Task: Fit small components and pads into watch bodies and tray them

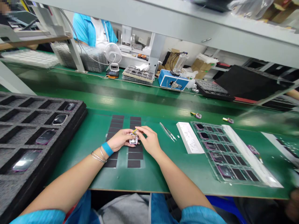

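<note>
My left hand (120, 139) and my right hand (149, 140) meet over two strips of dark rectangular pads (134, 155) on the green bench. Together they hold a small clear part (133, 139); the left cradles it from the side. The right hand's fingers pinch a small yellow tab (135, 131) at the part's top. Both hands are closed around it. Metal tweezers (167, 131) lie just right of my right hand.
A black foam tray (14, 130) with several glossy oval parts fills the left. A clear tray (224, 154) of similar parts and a white strip (189, 137) lie right. A conveyor (140, 99) runs behind; a person in a blue shirt (93, 29) stands beyond.
</note>
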{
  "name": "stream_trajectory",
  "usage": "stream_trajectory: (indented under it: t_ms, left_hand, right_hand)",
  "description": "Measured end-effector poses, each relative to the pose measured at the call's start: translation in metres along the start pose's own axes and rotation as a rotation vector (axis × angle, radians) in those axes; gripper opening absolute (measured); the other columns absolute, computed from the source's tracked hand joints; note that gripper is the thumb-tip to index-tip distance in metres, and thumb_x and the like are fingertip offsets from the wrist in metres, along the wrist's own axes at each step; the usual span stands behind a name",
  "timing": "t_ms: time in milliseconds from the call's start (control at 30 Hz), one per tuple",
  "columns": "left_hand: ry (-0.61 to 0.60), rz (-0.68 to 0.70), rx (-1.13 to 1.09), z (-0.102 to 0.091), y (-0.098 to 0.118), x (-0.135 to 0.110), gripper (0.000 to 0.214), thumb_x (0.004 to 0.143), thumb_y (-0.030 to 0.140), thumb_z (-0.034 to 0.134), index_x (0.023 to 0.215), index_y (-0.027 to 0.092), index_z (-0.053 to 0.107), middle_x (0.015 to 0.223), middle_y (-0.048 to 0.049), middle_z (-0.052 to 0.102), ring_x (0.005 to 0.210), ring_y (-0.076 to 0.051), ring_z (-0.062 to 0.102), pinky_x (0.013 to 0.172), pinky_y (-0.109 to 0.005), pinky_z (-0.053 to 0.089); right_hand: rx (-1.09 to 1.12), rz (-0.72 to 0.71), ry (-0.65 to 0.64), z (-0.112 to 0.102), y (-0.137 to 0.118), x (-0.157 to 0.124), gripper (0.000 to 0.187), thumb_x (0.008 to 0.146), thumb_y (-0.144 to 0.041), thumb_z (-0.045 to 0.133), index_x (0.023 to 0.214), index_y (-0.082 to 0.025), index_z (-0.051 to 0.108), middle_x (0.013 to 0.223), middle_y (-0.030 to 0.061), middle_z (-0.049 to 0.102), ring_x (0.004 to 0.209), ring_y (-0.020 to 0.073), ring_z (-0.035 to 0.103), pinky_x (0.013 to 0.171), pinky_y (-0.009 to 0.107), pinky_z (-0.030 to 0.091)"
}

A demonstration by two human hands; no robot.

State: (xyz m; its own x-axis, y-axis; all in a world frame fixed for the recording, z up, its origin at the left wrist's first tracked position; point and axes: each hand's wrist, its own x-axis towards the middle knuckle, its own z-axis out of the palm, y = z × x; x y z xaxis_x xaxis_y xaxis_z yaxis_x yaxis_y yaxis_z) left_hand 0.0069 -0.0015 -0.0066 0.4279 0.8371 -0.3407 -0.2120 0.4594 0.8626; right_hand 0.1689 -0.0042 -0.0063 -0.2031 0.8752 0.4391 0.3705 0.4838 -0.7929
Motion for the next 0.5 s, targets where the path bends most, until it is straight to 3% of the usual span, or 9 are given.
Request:
stream_trajectory:
  t_ms: [133,267,367,500]
  left_hand:
    - [0.099,0.016,-0.052,-0.005,0.002,0.000,0.019,0.068,0.018,0.071,0.084,0.012,0.062,0.085,-0.0108,0.069,0.071,-0.019,0.067,0.060,-0.027,0.055]
    - [0.100,0.007,-0.101,-0.011,0.004,-0.002,0.018,0.070,0.015,0.068,0.087,0.011,0.062,0.087,-0.0125,0.070,0.078,-0.019,0.067,0.071,-0.031,0.055]
    - [0.107,0.013,-0.102,-0.010,0.004,-0.002,0.017,0.071,0.014,0.066,0.087,0.011,0.062,0.087,-0.0126,0.070,0.081,-0.019,0.066,0.073,-0.031,0.054]
    - [0.108,0.024,-0.110,-0.008,0.002,-0.002,0.016,0.070,0.014,0.067,0.086,0.012,0.063,0.086,-0.0114,0.070,0.079,-0.018,0.066,0.074,-0.032,0.054]
  right_hand:
    - [-0.033,0.210,-0.005,-0.006,0.001,0.000,0.019,0.086,-0.022,0.050,0.095,-0.022,0.066,0.096,0.0048,0.065,0.086,0.0164,0.061,0.076,0.029,0.050]
    - [-0.331,0.188,-0.252,-0.007,-0.001,-0.009,0.014,0.079,-0.010,0.056,0.074,-0.018,0.066,0.087,0.0055,0.064,0.084,0.0181,0.059,0.080,0.034,0.047]
    - [-0.473,0.173,-0.263,-0.001,-0.001,-0.016,0.013,0.076,-0.008,0.060,0.081,-0.016,0.068,0.095,0.0083,0.062,0.091,0.0206,0.057,0.090,0.038,0.043]
    - [-0.497,0.201,-0.264,0.007,0.000,-0.018,0.011,0.077,-0.009,0.060,0.082,-0.016,0.068,0.097,0.0084,0.060,0.093,0.0205,0.056,0.090,0.037,0.043]
